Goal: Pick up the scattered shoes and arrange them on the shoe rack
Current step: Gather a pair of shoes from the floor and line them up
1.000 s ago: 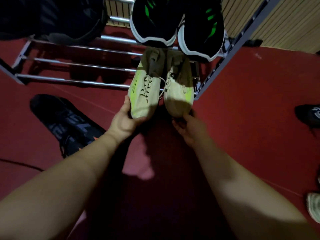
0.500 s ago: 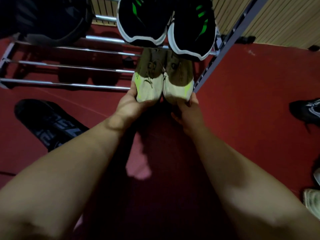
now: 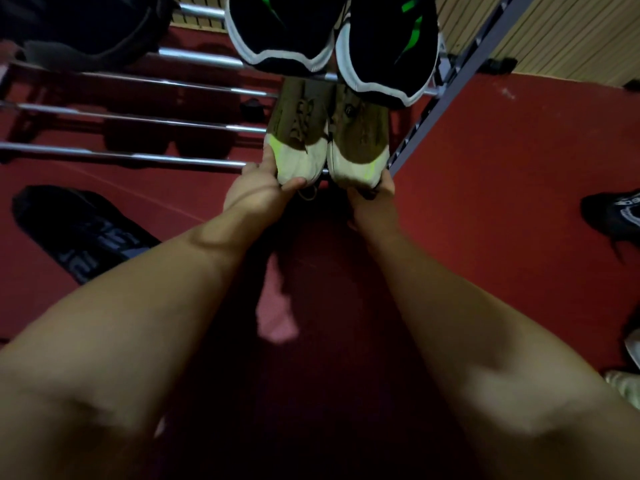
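Note:
Two beige shoes with yellow-green trim lie side by side on a lower tier of the metal shoe rack (image 3: pixel 131 155), at its right end. My left hand (image 3: pixel 263 188) grips the heel of the left beige shoe (image 3: pixel 298 140), thumb under it. My right hand (image 3: pixel 374 197) holds the heel of the right beige shoe (image 3: pixel 360 143). Their toes are hidden under a pair of black shoes with green stripes (image 3: pixel 332 32) on the tier above.
A dark shoe (image 3: pixel 83 29) sits on the upper tier at the left. On the red floor lie a black shoe (image 3: pixel 79 230) at the left, another black shoe (image 3: pixel 613 214) at the right edge, and a pale shoe (image 3: pixel 627 386) at the lower right. A slatted wall (image 3: pixel 554 36) stands behind.
Both hands have pushed the beige pair away from me, deeper onto the lower tier, so more of them lies under the black-and-green pair.

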`<state>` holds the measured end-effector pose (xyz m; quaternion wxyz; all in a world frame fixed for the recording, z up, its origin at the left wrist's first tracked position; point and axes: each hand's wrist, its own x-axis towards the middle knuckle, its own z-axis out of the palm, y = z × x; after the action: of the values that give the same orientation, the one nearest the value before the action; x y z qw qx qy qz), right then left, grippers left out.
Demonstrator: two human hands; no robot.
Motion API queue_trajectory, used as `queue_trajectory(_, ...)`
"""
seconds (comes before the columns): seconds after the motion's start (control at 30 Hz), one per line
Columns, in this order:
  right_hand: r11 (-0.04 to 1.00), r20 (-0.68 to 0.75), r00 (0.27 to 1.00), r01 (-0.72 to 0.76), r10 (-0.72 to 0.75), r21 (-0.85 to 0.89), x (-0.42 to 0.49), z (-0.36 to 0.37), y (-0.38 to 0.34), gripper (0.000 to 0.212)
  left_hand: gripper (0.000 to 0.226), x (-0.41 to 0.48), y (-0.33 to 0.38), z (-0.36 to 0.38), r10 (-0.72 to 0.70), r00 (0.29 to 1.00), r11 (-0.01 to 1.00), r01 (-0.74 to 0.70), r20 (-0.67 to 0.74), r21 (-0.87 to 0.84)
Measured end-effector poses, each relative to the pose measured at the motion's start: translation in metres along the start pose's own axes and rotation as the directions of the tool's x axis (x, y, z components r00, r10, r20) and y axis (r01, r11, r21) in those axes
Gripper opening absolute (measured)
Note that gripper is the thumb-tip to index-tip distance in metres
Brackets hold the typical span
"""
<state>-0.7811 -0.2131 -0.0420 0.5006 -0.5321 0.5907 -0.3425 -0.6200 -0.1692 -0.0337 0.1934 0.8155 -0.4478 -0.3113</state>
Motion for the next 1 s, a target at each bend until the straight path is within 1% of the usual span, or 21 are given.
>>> queue_trajectory(0.07,0.996,-0.005,0.999,0.039,-0.039,-0.074,0.000,-0.001,0.006,0.052,0.079,-0.010,-0.005,-0.003,0.041,0.998,0.992,-0.034,-0.056,0.123)
queue_trajectory(0.17,0.990,0.004,0.999,0.040,-0.040,-0.135,-0.008,0.001,0.016,0.038,0.075,-0.029,-0.018,-0.007,0.158,0.978,0.929,-0.101,-0.133,0.356)
queue_trajectory(0.2,0.991,0.000,0.999,0.042,-0.042,-0.124,-0.014,0.004,0.016,0.043,0.075,-0.035,-0.024,-0.011,0.197,0.970,0.903,-0.124,-0.141,0.412)
queue_trajectory(0.23,0.995,-0.002,0.999,0.036,-0.036,-0.097,-0.020,0.008,0.016,0.053,0.074,-0.042,-0.031,-0.016,0.222,0.966,0.878,-0.140,-0.130,0.457)
queue_trajectory(0.3,0.994,-0.013,1.000,0.002,-0.004,-0.112,-0.036,0.019,0.010,0.068,0.074,-0.054,-0.047,-0.030,0.228,0.969,0.843,-0.148,-0.094,0.517)
queue_trajectory(0.37,0.974,-0.028,0.999,-0.030,0.024,-0.225,-0.057,0.033,0.004,0.071,0.073,-0.069,-0.068,-0.046,0.204,0.975,0.828,-0.125,-0.085,0.547)
queue_trajectory(0.4,0.951,-0.011,0.999,-0.032,0.030,-0.306,-0.069,0.041,0.002,0.071,0.073,-0.076,-0.082,-0.055,0.177,0.980,0.824,-0.098,-0.089,0.558)
queue_trajectory(0.43,0.920,0.030,0.999,-0.019,0.034,-0.391,-0.081,0.050,0.001,0.071,0.071,-0.082,-0.096,-0.062,0.143,0.986,0.820,-0.066,-0.092,0.568)
queue_trajectory(0.5,0.859,0.208,0.978,0.093,0.017,-0.503,-0.109,0.071,-0.002,0.075,0.065,-0.099,-0.130,-0.078,0.045,0.994,0.807,0.022,-0.099,0.590)
queue_trajectory(0.57,0.833,0.406,0.913,0.204,0.027,-0.514,-0.134,0.098,-0.005,0.084,0.060,-0.119,-0.165,-0.093,-0.053,0.997,0.786,0.077,-0.058,0.614)
queue_trajectory(0.6,0.812,0.487,0.872,0.252,0.045,-0.527,-0.144,0.110,-0.006,0.092,0.060,-0.127,-0.179,-0.097,-0.081,0.997,0.774,0.068,-0.008,0.629)
queue_trajectory(0.67,0.722,0.606,0.782,0.336,0.144,-0.605,-0.164,0.135,-0.009,0.110,0.063,-0.143,-0.200,-0.104,-0.092,0.992,0.744,0.014,0.082,0.668)
queue_trajectory(0.7,0.657,0.631,0.747,0.371,0.208,-0.656,-0.171,0.145,-0.010,0.116,0.064,-0.149,-0.206,-0.106,-0.085,0.991,0.727,-0.011,0.106,0.686)
queue_trajectory(0.73,0.583,0.635,0.729,0.408,0.254,-0.702,-0.177,0.151,-0.010,0.118,0.066,-0.152,-0.209,-0.108,-0.077,0.990,0.715,-0.027,0.118,0.699)
queue_trajectory(0.77,0.508,0.627,0.731,0.445,0.269,-0.737,-0.179,0.154,-0.008,0.117,0.068,-0.155,-0.209,-0.108,-0.071,0.990,0.708,-0.037,0.123,0.706)
queue_trajectory(0.83,0.376,0.617,0.759,0.521,0.207,-0.767,-0.183,0.155,-0.006,0.111,0.072,-0.161,-0.208,-0.109,-0.075,0.990,0.720,-0.026,0.115,0.694)
queue_trajectory(0.87,0.333,0.619,0.768,0.548,0.162,-0.767,-0.184,0.154,-0.003,0.107,0.073,-0.163,-0.206,-0.108,-0.079,0.991,0.737,-0.015,0.108,0.676)
queue_trajectory(0.93,0.296,0.632,0.769,0.584,0.095,-0.756,-0.184,0.150,0.000,0.103,0.076,-0.168,-0.204,-0.106,-0.078,0.992,0.763,-0.004,0.098,0.646)
queue_trajectory(1.0,0.311,0.644,0.762,0.599,0.062,-0.738,-0.182,0.148,0.002,0.104,0.079,-0.174,-0.206,-0.106,-0.081,0.993,0.771,0.005,0.089,0.637)
